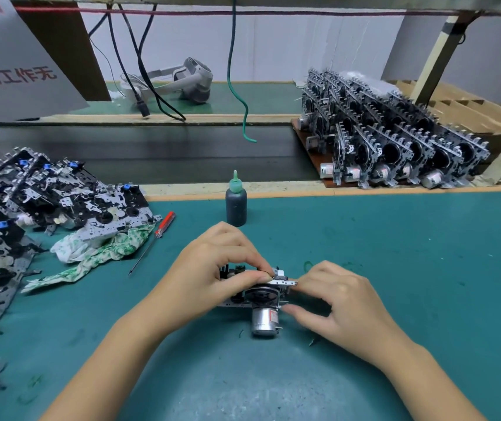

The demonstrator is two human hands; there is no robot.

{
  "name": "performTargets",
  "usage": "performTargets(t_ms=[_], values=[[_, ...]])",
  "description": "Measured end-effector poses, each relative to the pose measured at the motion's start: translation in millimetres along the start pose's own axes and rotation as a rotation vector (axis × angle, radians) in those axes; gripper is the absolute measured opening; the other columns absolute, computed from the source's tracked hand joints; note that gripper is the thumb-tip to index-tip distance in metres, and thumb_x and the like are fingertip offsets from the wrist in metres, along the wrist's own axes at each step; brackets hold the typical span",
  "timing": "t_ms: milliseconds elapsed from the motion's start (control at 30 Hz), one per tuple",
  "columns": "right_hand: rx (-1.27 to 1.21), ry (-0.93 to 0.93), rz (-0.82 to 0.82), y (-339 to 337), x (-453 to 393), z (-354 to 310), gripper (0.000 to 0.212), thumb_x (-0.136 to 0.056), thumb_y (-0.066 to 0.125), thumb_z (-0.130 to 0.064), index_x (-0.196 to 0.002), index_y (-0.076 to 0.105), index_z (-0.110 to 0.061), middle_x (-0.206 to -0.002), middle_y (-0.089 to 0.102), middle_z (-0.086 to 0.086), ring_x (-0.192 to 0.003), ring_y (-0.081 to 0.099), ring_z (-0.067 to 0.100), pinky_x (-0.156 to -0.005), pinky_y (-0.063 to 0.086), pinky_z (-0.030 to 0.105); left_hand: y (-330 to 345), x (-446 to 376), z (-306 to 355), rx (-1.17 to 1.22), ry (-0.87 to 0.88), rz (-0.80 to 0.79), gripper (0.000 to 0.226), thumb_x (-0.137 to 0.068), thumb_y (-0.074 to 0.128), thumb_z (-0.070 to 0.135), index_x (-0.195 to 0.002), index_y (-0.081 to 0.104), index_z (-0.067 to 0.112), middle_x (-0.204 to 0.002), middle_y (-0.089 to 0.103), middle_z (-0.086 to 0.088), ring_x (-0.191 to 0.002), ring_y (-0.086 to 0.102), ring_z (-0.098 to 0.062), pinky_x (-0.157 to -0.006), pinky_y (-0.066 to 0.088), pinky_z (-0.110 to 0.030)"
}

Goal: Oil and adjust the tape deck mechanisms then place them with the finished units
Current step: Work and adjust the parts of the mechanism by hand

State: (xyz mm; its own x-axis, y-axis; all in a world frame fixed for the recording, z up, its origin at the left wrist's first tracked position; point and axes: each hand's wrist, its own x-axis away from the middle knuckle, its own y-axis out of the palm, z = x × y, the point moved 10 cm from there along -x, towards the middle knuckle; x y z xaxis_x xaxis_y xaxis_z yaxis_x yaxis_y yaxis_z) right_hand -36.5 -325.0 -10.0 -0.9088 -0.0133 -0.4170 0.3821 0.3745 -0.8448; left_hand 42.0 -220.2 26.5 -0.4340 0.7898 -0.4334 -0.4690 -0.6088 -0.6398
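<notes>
Both hands hold one tape deck mechanism [260, 294] on the green table [395, 253], the left hand [212, 268] pinching its top edge, the right hand [334, 299] gripping its right end, an oil bottle [236, 205] upright just behind.

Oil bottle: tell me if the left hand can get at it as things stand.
Probably yes. The oil bottle stands upright just beyond the left hand with bare mat between, but that hand grips the mechanism and must let go first.

Tape deck mech [261, 296] on green mat, motor toward viewer; finished units [395, 141] stacked far right.
</notes>
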Motion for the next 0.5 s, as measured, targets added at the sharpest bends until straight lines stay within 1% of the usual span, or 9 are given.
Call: performTargets(t_ms=[67,167,267,300,367,433,467,500], values=[[0.042,-0.018,-0.014,2,-1,-2,0.033,-0.081,0.053,-0.048,-0.081,0.073,-0.022,-0.068,0.062,-0.017,-0.069,0.058,0.011,-0.056,0.042,0.016,1,-1,0,-0.006,-0.003,0.001,0.016,-0.083,0.062,0.039,-0.086,0.074,0.029,-0.082,0.064,0.018,-0.092,0.052,-0.006,-0.084,0.041,-0.019],[0.076,-0.018,-0.032,3,-1,0,0.029,-0.082,0.051,-0.043,-0.084,0.073,-0.024,-0.07,0.063,-0.018,-0.07,0.058,0.011,-0.057,0.041,0.017,0,0,-1,-0.015,-0.004,0.008,0.018,-0.083,0.062,0.04,-0.085,0.075,0.028,-0.082,0.064,0.018,-0.091,0.053,-0.006,-0.084,0.041,-0.02],[0.059,-0.013,-0.044,4,0,1,0.013,-0.081,0.061,-0.03,-0.083,0.072,-0.024,-0.07,0.063,-0.017,-0.07,0.057,0.011,-0.058,0.041,0.017,0,1,0,-0.013,-0.004,0.007,0.019,-0.083,0.061,0.04,-0.085,0.075,0.027,-0.082,0.065,0.018,-0.091,0.053,-0.006,-0.083,0.042,-0.021],[0.063,-0.015,-0.051,5,0,1,0.01,-0.079,0.063,-0.025,-0.083,0.072,-0.024,-0.07,0.063,-0.017,-0.07,0.057,0.011,-0.057,0.041,0.018,0,0,1,-0.016,-0.005,0.005,0.018,-0.083,0.062,0.04,-0.084,0.075,0.027,-0.082,0.065,0.018,-0.091,0.053,-0.006,-0.083,0.042,-0.021],[0.057,-0.003,-0.043,5,0,3,0.012,-0.079,0.061,-0.023,-0.082,0.073,-0.023,-0.069,0.061,-0.019,-0.071,0.057,0.01,-0.056,0.043,0.021,0,0,1,-0.014,-0.013,0.0,0.013,-0.082,0.067,0.038,-0.084,0.074,0.028,-0.082,0.066,0.016,-0.09,0.054,-0.007,-0.083,0.042,-0.021],[-0.022,0.045,0.018,-2,-2,6,0.016,-0.083,0.058,-0.023,-0.082,0.073,-0.021,-0.07,0.059,-0.021,-0.072,0.055,0.008,-0.058,0.047,0.026,0,-1,0,0.017,-0.032,-0.006,0.008,-0.08,0.069,0.033,-0.083,0.074,0.027,-0.082,0.067,0.014,-0.091,0.055,-0.007,-0.084,0.041,-0.02],[-0.08,0.067,0.077,-8,-5,6,0.018,-0.085,0.056,-0.023,-0.085,0.073,-0.02,-0.072,0.061,-0.019,-0.071,0.055,0.007,-0.06,0.049,0.028,-1,-1,0,0.036,-0.043,-0.009,0.008,-0.079,0.069,0.031,-0.084,0.075,0.027,-0.084,0.067,0.014,-0.092,0.056,-0.008,-0.085,0.041,-0.019],[-0.149,0.083,0.144,-15,-7,6,0.019,-0.088,0.055,-0.024,-0.088,0.073,-0.018,-0.073,0.061,-0.017,-0.069,0.055,0.007,-0.062,0.048,0.028,-2,-2,-1,0.061,-0.058,-0.01,0.009,-0.079,0.069,0.03,-0.085,0.075,0.028,-0.086,0.067,0.014,-0.095,0.057,-0.007,-0.086,0.04,-0.017]])
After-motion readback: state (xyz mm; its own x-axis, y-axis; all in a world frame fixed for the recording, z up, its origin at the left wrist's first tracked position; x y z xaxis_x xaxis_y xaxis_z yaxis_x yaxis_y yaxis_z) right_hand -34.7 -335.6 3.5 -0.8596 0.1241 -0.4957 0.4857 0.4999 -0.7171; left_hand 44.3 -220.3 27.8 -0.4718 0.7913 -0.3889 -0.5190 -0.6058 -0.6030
